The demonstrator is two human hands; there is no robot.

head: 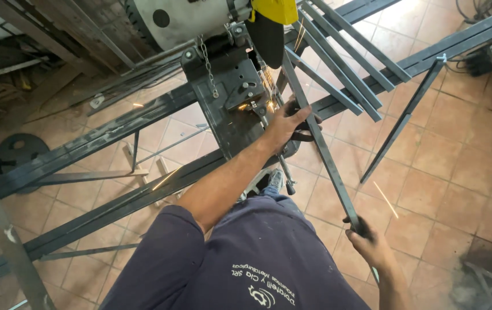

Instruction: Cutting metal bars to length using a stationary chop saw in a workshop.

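Steel bar (320,149) lies under the chop saw blade (269,37), mid-cut; left hand (286,123) fingers wrapped pressing it, right hand (369,244) clenched around its end; steady hold needed.

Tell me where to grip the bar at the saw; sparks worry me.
Grip the bar at its low free end, from the tiled-floor side, as the right hand does. It slants away from the blade; sparks fly beside the left hand.

Even daylight, soft shadows, sharp focus, wide-angle edge distortion.
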